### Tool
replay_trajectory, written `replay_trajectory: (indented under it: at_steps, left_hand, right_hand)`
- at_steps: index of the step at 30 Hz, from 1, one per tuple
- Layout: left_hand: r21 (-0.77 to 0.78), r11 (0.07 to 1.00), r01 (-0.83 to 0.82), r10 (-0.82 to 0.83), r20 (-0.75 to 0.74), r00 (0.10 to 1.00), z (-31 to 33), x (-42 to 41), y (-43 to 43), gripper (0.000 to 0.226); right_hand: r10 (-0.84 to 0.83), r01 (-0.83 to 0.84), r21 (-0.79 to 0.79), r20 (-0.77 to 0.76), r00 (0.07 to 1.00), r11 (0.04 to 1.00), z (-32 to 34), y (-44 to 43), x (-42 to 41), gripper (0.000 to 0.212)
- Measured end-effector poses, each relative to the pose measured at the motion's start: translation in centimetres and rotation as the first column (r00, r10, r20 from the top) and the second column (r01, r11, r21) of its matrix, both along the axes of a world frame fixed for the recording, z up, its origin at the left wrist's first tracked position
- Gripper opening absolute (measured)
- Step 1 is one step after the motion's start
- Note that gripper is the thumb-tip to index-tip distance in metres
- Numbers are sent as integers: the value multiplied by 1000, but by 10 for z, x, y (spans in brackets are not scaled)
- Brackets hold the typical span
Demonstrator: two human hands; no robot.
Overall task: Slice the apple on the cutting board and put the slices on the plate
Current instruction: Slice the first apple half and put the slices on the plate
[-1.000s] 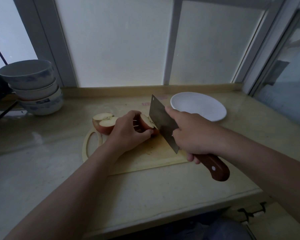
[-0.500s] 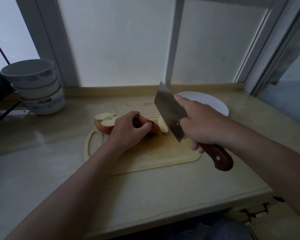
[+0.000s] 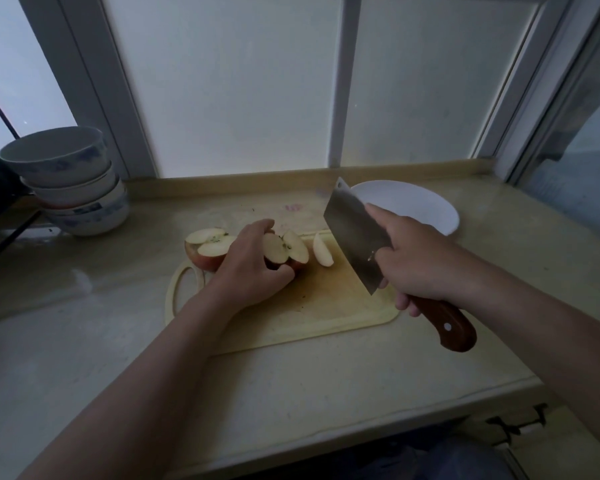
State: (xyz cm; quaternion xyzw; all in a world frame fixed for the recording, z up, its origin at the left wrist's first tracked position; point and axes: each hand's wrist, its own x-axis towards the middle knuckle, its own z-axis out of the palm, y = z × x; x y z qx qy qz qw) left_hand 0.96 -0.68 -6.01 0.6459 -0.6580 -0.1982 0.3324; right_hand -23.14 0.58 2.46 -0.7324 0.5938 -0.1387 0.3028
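A pale cutting board (image 3: 319,306) lies on the counter. My left hand (image 3: 250,265) grips a red apple piece (image 3: 284,251) on it, cut faces up. One loose white slice (image 3: 323,252) lies just right of that piece. Another cut apple piece (image 3: 207,247) sits at the board's far left corner. My right hand (image 3: 420,261) holds a cleaver (image 3: 357,233) by its brown wooden handle (image 3: 447,323), forefinger along the blade, which is lifted above the board to the right of the slice. The white plate (image 3: 426,206) stands behind my right hand with nothing visible on it.
Stacked white-and-blue bowls (image 3: 70,181) stand at the far left by the window. The window frame (image 3: 340,81) and a low ledge close off the back. The counter's front edge (image 3: 361,434) runs below my arms.
The cleaver cut down through the apple, then lifted up and to the right. A slice came off and now lies apart. My left hand turned its piece so the cut faces show.
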Motion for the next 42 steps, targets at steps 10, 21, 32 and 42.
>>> replay_trajectory:
  at_steps: [10, 21, 32, 42]
  left_hand:
    - [-119, 988, 94, -55, 295, 954, 22, -14, 5, 83]
    - [232, 965, 126, -258, 734, 628, 42, -58, -41, 78]
    - [72, 984, 160, -175, 459, 871, 53, -71, -51, 85]
    - [26, 985, 172, -171, 332, 928, 44, -143, -114, 89]
  right_hand:
    - [28, -32, 42, 74, 997, 999, -14, -5, -9, 85]
    - [7, -14, 35, 201, 980, 999, -18, -3, -48, 81]
    - [-22, 13, 35, 281, 960, 999, -21, -8, -75, 80]
    - [-183, 197, -8, 343, 922, 980, -15, -51, -110, 77]
